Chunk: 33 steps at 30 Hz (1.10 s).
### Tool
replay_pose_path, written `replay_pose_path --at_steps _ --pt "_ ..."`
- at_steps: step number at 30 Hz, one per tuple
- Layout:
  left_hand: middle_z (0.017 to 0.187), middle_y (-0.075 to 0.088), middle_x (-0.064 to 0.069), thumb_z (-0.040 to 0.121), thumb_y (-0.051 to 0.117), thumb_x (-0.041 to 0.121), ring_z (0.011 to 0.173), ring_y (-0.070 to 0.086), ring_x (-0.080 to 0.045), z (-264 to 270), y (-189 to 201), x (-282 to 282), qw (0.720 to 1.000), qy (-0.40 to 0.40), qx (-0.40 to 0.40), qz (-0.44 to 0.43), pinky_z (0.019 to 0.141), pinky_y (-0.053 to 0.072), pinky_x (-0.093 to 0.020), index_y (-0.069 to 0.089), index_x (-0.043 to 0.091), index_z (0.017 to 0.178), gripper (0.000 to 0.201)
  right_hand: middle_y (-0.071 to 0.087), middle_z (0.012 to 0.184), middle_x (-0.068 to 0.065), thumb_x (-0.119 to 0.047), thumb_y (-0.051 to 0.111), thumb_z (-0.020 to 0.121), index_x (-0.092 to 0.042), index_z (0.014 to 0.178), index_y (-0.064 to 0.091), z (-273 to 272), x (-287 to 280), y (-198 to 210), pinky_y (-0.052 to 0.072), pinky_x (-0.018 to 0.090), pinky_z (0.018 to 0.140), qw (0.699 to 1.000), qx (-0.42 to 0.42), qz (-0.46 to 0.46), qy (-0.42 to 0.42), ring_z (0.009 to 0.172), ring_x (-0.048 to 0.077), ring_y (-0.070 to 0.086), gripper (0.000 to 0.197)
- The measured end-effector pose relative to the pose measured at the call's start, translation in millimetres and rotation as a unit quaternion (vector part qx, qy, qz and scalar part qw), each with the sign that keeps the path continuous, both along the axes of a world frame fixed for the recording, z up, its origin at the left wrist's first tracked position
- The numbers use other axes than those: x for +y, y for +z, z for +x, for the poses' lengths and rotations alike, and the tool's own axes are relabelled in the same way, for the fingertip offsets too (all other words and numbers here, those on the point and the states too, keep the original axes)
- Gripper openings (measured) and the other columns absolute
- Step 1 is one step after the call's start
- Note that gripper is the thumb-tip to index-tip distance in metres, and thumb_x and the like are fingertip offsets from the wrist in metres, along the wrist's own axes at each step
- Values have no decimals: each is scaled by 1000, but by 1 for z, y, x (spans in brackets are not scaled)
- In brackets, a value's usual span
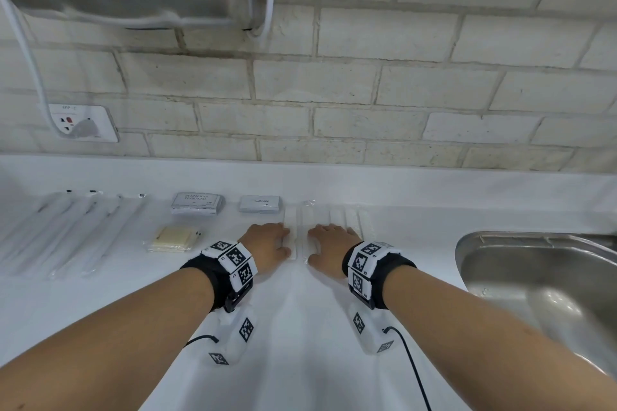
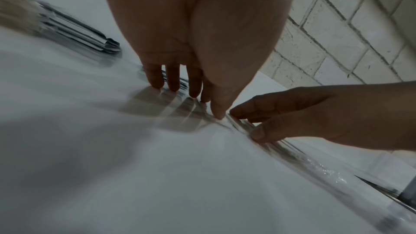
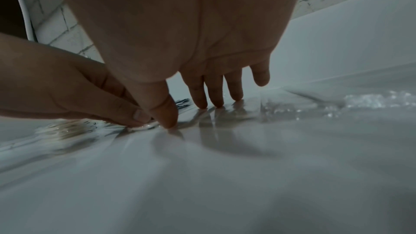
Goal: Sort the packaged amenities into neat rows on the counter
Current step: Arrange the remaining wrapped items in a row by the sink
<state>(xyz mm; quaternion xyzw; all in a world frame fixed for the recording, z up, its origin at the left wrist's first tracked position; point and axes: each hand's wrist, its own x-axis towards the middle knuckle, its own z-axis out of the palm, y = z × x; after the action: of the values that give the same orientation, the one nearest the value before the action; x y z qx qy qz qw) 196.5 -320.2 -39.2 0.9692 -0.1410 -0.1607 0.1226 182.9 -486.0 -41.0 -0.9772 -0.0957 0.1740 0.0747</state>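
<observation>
We work at the white counter (image 1: 300, 327), our left hand (image 1: 267, 248) and right hand (image 1: 330, 248) set down flat on either side of one long white packaged item (image 1: 300, 237) that lies end-on to the brick wall. The fingers of both hands are spread and straight, tips pressing the counter and the clear wrapping, with the thumbs meeting at the packet's near end; whether the thumbs pinch the wrapper or only press it we cannot tell. The risk from here, as we judge it: the film looks slick on a glossy counter, so an uneven push could skew this packet or nudge the similar long white packets (image 1: 347, 218) under the right fingers out of line, and the sink (image 1: 541, 277) lies close on that side. The item itself is slim, pale and nearly the counter's colour, its film glinting. Already laid out to the left are wrapped toothbrushes (image 1: 66, 237), a shampoo sachet stack (image 1: 197, 203), a toothpaste sachet stack (image 1: 259, 203) and a yellowish packet (image 1: 173, 238).
</observation>
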Motion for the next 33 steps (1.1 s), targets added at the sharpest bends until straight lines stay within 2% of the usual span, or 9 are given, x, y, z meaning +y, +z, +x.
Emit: replay_pose_path --at_steps 8,15,23,28,33 --pt "151 41 -7 97 47 31 137 39 -27 2 -2 0 1000 14 -1 -14 110 29 -29 40 13 145 51 23 158 2 -36 44 92 -18 148 25 0 0 0 7 49 120 1000 7 3 -6 147 24 15 62" --pt "158 30 -2 98 46 32 143 31 -22 4 -8 2 1000 20 -6 -24 115 22 -27 34 16 149 54 28 155 2 -37 46 92 -18 146 28 0 1 2 11 48 120 1000 10 2 -10 145 25 21 60" --pt "157 31 -2 99 46 32 143 31 -21 3 -7 4 999 21 -7 -31 114 22 -27 33 15 149 55 30 154 3 -37 47 91 -18 146 28 -1 2 4 10 48 120 1000 10 8 -18 144 24 21 61" --pt "159 27 -1 99 45 33 145 26 -20 2 -7 5 999 22 -3 -43 115 18 -26 31 16 150 55 28 155 2 -39 49 89 -18 148 25 -3 3 3 5 49 120 1000 10 6 -23 146 23 17 68" --pt "157 30 0 97 50 34 144 30 -19 2 -10 7 996 40 1 -83 114 21 -26 35 19 148 56 21 158 1 -39 50 88 -20 150 20 -3 2 2 -1 49 121 1000 7 8 -23 149 24 8 71"
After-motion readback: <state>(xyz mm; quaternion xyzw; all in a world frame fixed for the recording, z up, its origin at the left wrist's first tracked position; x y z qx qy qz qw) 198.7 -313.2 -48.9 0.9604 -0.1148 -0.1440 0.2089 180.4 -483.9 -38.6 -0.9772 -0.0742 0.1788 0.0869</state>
